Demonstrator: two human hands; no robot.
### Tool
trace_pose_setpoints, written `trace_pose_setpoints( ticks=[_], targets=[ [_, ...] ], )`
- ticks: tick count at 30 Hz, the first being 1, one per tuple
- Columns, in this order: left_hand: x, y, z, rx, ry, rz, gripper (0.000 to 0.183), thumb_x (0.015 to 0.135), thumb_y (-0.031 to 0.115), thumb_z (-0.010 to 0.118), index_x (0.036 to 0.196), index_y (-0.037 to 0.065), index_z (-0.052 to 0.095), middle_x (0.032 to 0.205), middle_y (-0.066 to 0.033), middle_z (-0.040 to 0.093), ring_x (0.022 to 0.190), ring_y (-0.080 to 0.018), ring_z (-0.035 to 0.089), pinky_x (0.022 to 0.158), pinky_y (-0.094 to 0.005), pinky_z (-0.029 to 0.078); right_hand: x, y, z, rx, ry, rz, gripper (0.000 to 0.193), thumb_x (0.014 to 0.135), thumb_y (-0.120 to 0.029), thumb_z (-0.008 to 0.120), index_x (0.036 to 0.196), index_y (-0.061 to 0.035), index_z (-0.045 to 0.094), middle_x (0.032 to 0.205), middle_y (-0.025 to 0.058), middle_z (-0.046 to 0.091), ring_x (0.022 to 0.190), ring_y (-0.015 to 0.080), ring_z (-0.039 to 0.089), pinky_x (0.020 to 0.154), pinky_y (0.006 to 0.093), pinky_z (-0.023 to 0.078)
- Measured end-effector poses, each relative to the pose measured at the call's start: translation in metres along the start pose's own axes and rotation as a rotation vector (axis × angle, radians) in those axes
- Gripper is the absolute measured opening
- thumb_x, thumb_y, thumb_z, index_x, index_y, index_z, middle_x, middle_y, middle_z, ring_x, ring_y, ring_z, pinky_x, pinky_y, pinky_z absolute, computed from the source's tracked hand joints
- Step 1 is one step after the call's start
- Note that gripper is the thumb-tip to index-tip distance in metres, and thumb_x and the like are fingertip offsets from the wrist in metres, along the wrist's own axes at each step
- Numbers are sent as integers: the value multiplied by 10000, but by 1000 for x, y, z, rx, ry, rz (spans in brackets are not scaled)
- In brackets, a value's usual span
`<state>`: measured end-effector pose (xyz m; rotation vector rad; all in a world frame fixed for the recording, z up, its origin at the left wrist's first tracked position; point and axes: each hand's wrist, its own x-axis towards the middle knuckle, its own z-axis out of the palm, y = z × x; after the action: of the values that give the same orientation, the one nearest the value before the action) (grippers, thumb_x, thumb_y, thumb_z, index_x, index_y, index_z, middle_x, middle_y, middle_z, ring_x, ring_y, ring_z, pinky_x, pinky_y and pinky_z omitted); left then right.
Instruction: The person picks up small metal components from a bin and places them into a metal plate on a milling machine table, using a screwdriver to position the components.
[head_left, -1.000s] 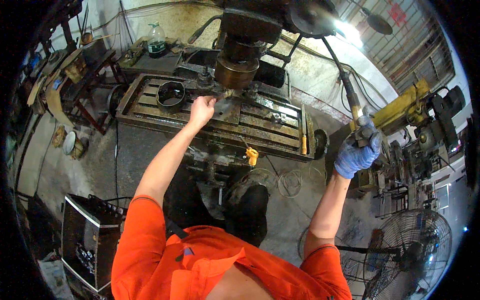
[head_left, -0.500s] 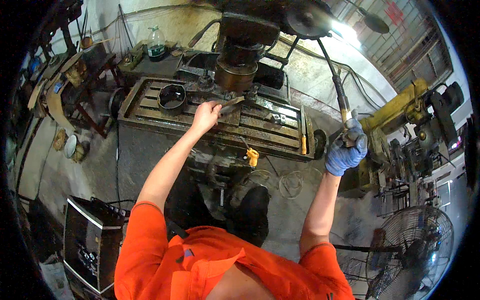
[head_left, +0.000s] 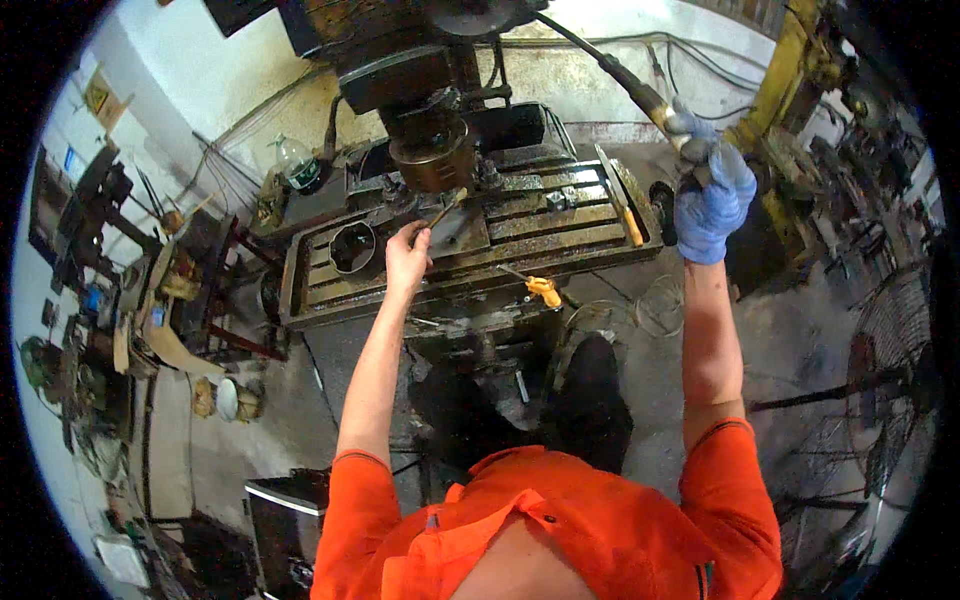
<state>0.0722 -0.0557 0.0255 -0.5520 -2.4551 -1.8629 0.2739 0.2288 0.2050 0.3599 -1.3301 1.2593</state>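
Note:
My bare left hand (head_left: pixel 407 258) is closed round the handle of a small brush (head_left: pixel 440 215). The bristle end points up and right, close to the lower rim of the machine's round spindle head (head_left: pixel 435 165). Out to the right, my right hand (head_left: pixel 715 200), in a blue glove, grips the end of a long dark lever (head_left: pixel 638 92) that slopes down from the machine's head. Below the spindle lies the slotted metal machine table (head_left: pixel 540 247), wet and dirty. A round dark pot (head_left: pixel 341 262) stands on it, left of my left hand.
A flat tool with an orange handle (head_left: pixel 632 226) lies at the table's right end. A yellow-handled tool (head_left: pixel 543 291) sticks out at the front edge. A clear bottle (head_left: pixel 298 165) stands behind left, a wire-cage fan (head_left: pixel 885 380) at right. Yellow machinery (head_left: pixel 775 75) rises behind my right hand.
The whole view has shifted and turned with my head. My left hand still holds the brush near the spindle, and my right hand still grips the lever.

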Motion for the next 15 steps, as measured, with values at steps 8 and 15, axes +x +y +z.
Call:
trace_pose_setpoints(
  ticks=[8, 15],
  targets=[
    [5, -7, 1, -36, -6, -40, 289, 847, 152, 545, 1055, -48, 548, 740, -92, 589, 412, -89, 461, 382, -245, 358, 17, -7, 0, 63, -32, 39, 247, 821, -188, 555, 891, 34, 637, 833, 106, 643, 625, 108, 527, 573, 227, 401],
    [8, -2, 9, 21, 47, -23, 334, 845, 205, 547, 1040, -67, 550, 685, -69, 569, 421, -90, 460, 389, -250, 364, 46, 6, -6, 112, 4, -25, 214, 840, -156, 516, 866, 18, 636, 814, 100, 645, 616, 125, 541, 503, 248, 380]
  ],
)
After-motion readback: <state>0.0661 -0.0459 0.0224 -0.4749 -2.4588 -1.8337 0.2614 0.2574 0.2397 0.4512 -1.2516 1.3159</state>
